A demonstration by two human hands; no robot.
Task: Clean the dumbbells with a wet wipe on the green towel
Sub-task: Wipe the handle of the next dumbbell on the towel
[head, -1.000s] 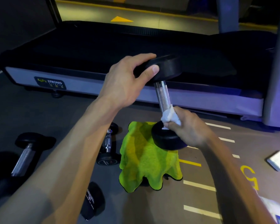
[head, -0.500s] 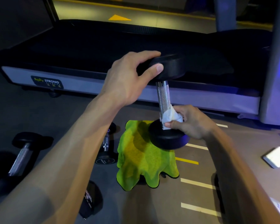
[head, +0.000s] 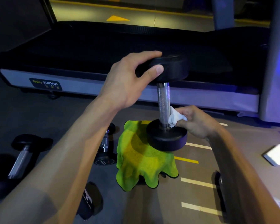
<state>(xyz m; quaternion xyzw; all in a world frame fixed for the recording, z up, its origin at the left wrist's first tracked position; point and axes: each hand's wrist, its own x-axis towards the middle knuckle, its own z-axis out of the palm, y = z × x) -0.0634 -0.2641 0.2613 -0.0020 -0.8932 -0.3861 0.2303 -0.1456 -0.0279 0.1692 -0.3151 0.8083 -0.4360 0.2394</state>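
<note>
Treadmill [head: 103,50]: filled the twelve o'clock half of the view, its dark belt above a pale side rail bearing a "BODY STRONG" label.
Floor [head: 192,196]: grey, with yellow dashes at four o'clock.
Green towel [head: 141,160]: lay rumpled on the floor just below centre, at six o'clock.
Held dumbbell [head: 164,102]: stood upright over the towel's two o'clock corner; its lower black head sat at the towel's edge, though contact could not be judged.
Left hand [head: 129,83]: gripped the upper black head from nine o'clock, thumb on the near rim and fingers curled over the top.
Right hand [head: 196,122]: came in from three o'clock, fingers pinched tightly on the wipe.
Wet wipe [head: 174,118]: white, bunched, pressed against the knurled steel bar just above the lower head.
Second dumbbell [head: 105,144]: lay on the floor touching the towel's nine o'clock edge.
Third dumbbell [head: 21,157]: lay at eight o'clock, well apart from the towel.
Fourth dumbbell [head: 90,199]: only one black head visible at seven o'clock, under the left forearm.
White packet [head: 276,155]: sat on the floor at three o'clock, near the frame edge.
</note>
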